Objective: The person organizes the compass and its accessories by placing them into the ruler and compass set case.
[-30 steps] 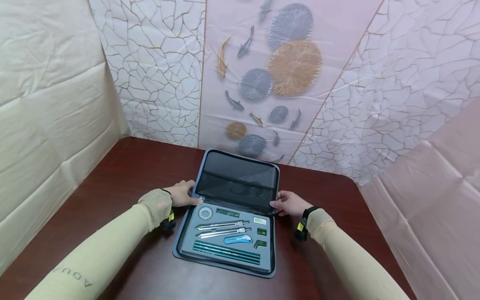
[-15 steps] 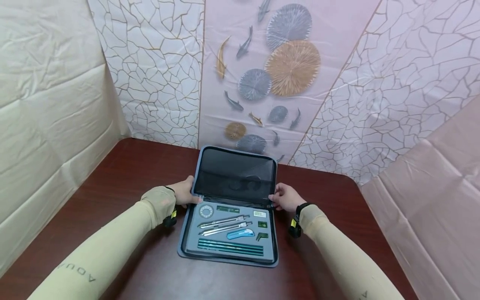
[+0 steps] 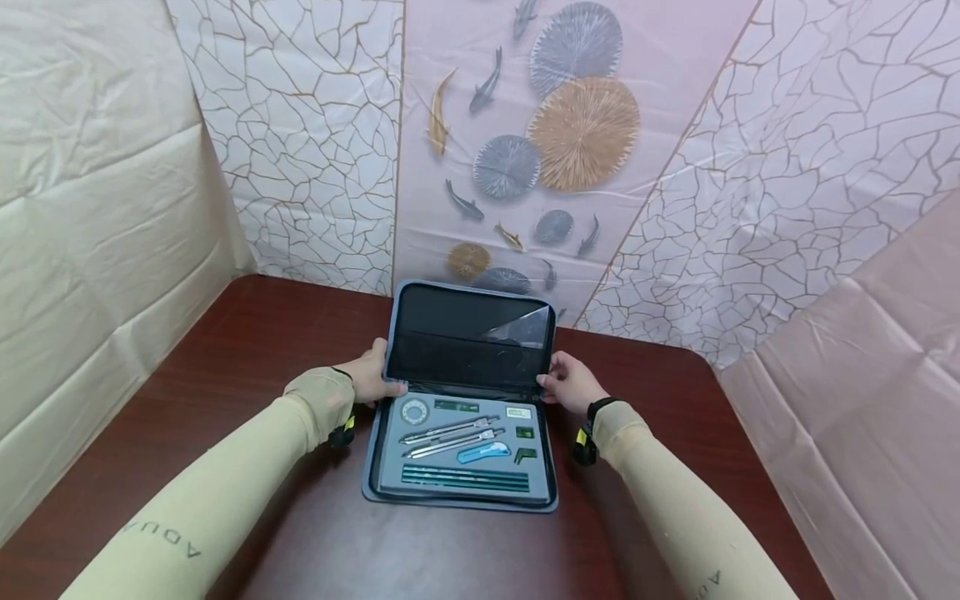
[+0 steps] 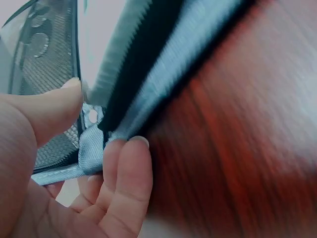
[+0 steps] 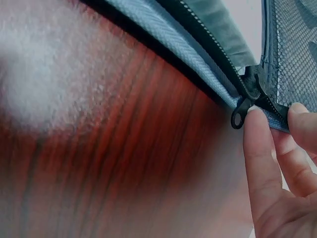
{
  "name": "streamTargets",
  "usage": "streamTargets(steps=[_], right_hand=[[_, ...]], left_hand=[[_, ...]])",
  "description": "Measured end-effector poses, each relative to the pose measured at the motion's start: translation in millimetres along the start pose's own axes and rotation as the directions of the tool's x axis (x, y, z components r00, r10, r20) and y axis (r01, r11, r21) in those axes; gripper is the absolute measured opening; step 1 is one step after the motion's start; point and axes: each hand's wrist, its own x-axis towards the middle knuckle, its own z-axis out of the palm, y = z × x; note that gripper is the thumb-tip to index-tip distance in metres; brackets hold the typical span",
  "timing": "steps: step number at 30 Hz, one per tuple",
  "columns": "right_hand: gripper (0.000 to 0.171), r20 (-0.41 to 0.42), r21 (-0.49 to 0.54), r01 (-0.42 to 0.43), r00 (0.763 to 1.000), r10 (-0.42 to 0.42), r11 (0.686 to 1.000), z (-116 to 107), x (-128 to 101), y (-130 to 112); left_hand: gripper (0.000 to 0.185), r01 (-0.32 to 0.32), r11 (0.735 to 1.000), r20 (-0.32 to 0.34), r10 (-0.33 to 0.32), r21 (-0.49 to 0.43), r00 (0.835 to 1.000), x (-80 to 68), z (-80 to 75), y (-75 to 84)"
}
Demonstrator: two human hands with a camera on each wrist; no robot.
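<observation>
A blue-grey zippered case (image 3: 459, 505) lies unzipped on the table, its dark mesh lid (image 3: 465, 354) raised at the back. My left hand (image 3: 367, 375) grips the left hinge corner, thumb on the inner side and fingers outside, beside the fabric edge (image 4: 91, 148). At the right hinge corner my right hand (image 3: 573, 385) pinches the edge, one fingertip at the black zipper pull (image 5: 238, 120). The grey insert (image 3: 392, 458) holds two compasses (image 3: 453, 444), a blue utility knife (image 3: 483, 452), several green pencils (image 3: 465, 478), a white eraser (image 3: 518, 412) and a pale ring-shaped disc (image 3: 414, 411).
Small green pieces also sit in the insert, among them a bent one (image 3: 525, 455). The dark red wooden table (image 3: 300, 533) has rounded back corners. Patterned sheets (image 3: 322, 150) hang behind it and on both sides.
Both hands have moved the case away from me, toward the back of the table, and turned it straighter. The grip at both corners stays much the same.
</observation>
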Motion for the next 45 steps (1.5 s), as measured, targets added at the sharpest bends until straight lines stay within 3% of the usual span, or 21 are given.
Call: streamTargets(steps=[9, 16, 21, 26, 36, 45], right_hand=[[0.015, -0.089, -0.008, 0.014, 0.996, -0.014, 1.000, -5.8, 4.1, 3.3], [0.016, -0.091, -0.009, 0.010, 0.996, -0.010, 1.000, -7.5, 4.7, 4.4], [0.017, -0.083, -0.013, 0.015, 0.996, -0.016, 1.000, -11.6, -0.2, 3.9], [0.019, -0.046, -0.033, 0.022, 0.999, -0.023, 0.999, -17.6, -9.0, 6.1], [0.021, 0.005, -0.046, 0.044, 0.999, -0.044, 0.998, -21.0, -27.2, 13.7], [0.029, 0.030, 0.008, 0.064, 0.998, -0.064, 0.998, -20.5, -41.8, 19.9]], left_hand=[[0.078, -0.112, 0.994, -0.031, 0.112, -0.011, 0.993, 0.4, -9.4, 12.7], [0.086, -0.084, 0.993, -0.046, 0.087, 0.078, 0.995, -1.5, -9.7, 15.8], [0.092, -0.083, 0.996, -0.019, 0.083, -0.032, 0.996, -3.3, -9.1, 14.3], [0.085, -0.084, 0.985, 0.007, 0.086, -0.152, 0.996, -7.9, -10.2, 10.4], [0.084, -0.093, 0.969, 0.022, 0.101, -0.229, 0.995, -27.4, -7.3, 5.8], [0.086, -0.105, 0.952, 0.029, 0.119, -0.286, 0.993, -40.8, -3.8, 2.4]])
